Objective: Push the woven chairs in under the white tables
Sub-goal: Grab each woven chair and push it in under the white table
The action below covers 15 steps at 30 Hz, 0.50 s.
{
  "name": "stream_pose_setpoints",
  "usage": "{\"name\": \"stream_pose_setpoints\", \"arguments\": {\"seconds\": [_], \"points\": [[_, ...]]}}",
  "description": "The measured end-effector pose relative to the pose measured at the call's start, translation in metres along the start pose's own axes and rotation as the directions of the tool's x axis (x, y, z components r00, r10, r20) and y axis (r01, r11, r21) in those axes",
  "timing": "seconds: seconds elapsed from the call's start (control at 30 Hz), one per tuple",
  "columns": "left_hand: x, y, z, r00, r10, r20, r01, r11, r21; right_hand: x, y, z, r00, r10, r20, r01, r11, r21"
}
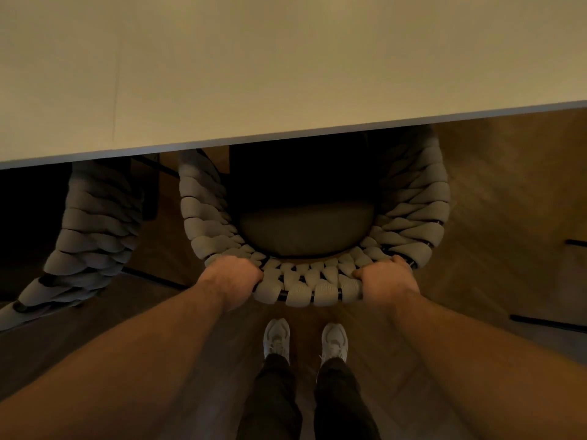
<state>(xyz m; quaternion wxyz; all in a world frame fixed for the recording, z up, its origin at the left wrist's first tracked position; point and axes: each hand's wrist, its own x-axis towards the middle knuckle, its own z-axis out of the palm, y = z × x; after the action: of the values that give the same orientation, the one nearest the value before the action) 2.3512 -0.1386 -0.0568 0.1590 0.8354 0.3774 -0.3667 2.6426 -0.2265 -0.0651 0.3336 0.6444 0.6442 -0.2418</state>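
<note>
White bench (286, 74) filling upper view; woven chair (305, 289) sitting partly under its edge. Left grip (230, 277) and right grip (386, 279) both clamping backrest rim (set wide, likely keeping push straight).

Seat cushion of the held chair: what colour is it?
The seat cushion looks plain dark grey, best seen in the head view.
</note>
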Motion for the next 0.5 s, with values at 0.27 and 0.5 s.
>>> {"name": "stream_pose_setpoints", "arguments": {"seconds": [0.27,0.5], "points": [[0.009,-0.003,-0.002,0.998,-0.057,0.007,0.057,0.998,-0.035,0.004,-0.002,-0.004,0.999,0.046,-0.008,-0.047,0.999,-0.007],[-0.008,0.019,-0.007,0.997,-0.059,-0.039,0.062,0.995,0.072,-0.019,0.001,-0.003,0.999,0.025,-0.019,-0.023,0.996,0.083]]}}
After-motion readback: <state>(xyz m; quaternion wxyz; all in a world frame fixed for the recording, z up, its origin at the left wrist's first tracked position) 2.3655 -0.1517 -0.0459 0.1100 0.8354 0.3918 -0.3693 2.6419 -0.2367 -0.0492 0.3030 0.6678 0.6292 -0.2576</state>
